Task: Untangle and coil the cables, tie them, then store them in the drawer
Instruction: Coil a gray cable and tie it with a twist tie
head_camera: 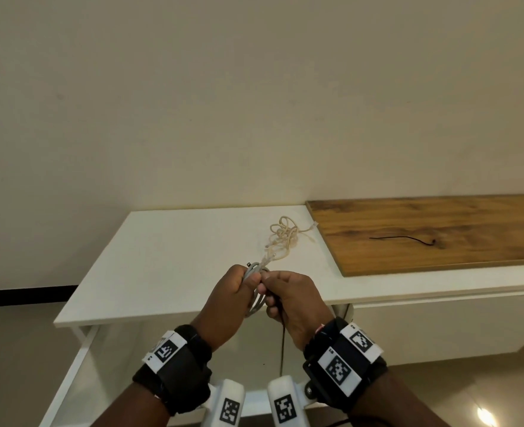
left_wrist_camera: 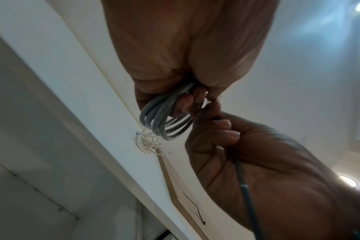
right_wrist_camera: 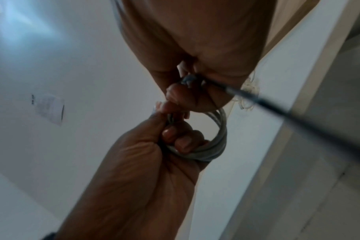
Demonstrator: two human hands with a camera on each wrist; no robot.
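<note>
Above the front edge of the white tabletop (head_camera: 168, 260), two hands meet around a coiled grey cable (left_wrist_camera: 160, 120). Left hand (head_camera: 223, 298) has its fingers curled round the bundle of loops, holding it closed. Right hand (head_camera: 297, 303) pinches a thin dark tie (right_wrist_camera: 257, 100) at the coil, and the tie's long tail hangs down from that hand. Judging by this, the grey cable is already coiled and is being tied; the knot looks unfinished.

A cream cable (head_camera: 284, 237) lies in a loose tangle near the tabletop's back right corner, untouched, so it has yet to be untangled, coiled and tied. A second dark tie (head_camera: 404, 239) lies well apart on the wooden board (head_camera: 470, 217) at the right.

Below the hands, the white drawer (head_camera: 79, 362) stands pulled open under the front edge; nothing can be seen stored in it. Broad bare tabletop lies to the left, giving room to work.
</note>
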